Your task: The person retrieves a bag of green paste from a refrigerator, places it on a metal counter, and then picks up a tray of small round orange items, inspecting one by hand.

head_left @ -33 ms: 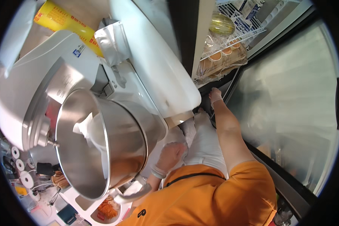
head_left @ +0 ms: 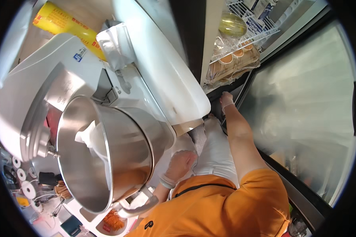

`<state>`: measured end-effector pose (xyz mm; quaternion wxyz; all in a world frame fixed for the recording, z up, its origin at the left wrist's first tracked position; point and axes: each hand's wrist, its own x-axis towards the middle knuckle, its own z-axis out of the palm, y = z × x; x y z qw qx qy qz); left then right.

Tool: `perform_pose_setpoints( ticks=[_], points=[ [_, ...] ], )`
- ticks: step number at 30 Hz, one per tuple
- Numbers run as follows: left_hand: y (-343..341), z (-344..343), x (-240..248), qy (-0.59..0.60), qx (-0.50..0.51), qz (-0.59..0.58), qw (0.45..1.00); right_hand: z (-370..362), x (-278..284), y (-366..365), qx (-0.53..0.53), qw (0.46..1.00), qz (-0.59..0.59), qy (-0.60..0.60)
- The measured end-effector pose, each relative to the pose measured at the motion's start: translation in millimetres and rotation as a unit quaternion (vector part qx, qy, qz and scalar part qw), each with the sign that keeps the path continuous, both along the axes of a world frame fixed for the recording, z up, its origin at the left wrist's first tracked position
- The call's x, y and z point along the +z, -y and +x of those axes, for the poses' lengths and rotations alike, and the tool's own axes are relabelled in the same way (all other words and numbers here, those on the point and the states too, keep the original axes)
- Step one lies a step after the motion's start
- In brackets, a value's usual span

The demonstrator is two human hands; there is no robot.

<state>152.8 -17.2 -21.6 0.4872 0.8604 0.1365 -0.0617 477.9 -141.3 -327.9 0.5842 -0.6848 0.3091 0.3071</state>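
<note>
My left hand (head_left: 180, 163), in a clear plastic glove, is low in front of my body, beside the steel mixing bowl (head_left: 126, 134). Its back faces up, and its fingers are turned out of sight. My right arm stretches toward the open glass-door fridge. Down by that fridge's dark lower edge, my gloved right hand (head_left: 226, 100) has its fingers curled; what they close on is hidden. The bowl leans under the raised head of a white stand mixer (head_left: 37, 94), and something white and smooth (head_left: 101, 140) lies inside it.
The fridge's glass door (head_left: 304, 114) stands open on the right. A wire shelf (head_left: 241, 43) holds a wrapped yellow-green melon (head_left: 232, 24) above a plastic-wrapped pack (head_left: 235, 65). A yellow roll (head_left: 67, 29) and silver pouch (head_left: 116, 45) lie behind the mixer. Orange shreds (head_left: 114, 220) fill a tray.
The mixer and bowl appear very slightly farther left in the picture. Both my hands keep their places.
</note>
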Motion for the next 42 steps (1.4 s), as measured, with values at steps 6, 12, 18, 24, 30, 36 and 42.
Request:
perform_pose_setpoints(
  ticks=[6,12,18,24,30,36,42],
  points=[
    [8,12,-30,-0.044,-0.090,-0.023,0.995,42,-52,7,0.071,0.996,-0.054,0.027],
    [26,3,-59,-0.076,-0.095,-0.024,0.992,64,-63,-19,0.070,0.993,0.009,0.093],
    [31,8,-69,-0.085,-0.113,-0.005,0.990,71,-157,-33,0.059,0.994,0.023,0.094],
    [26,0,-98,-0.075,-0.174,-0.053,0.980,127,-262,24,-0.014,0.923,0.036,0.384],
    [44,-11,-110,-0.076,-0.143,-0.035,0.986,99,-140,-17,-0.135,0.984,0.107,0.031],
    [44,-12,-108,-0.059,-0.136,-0.017,0.989,51,-111,5,-0.042,0.997,0.030,0.063],
    [42,-17,-108,-0.073,-0.122,-0.039,0.989,66,-131,-4,-0.011,0.957,-0.111,0.267]
  ],
)
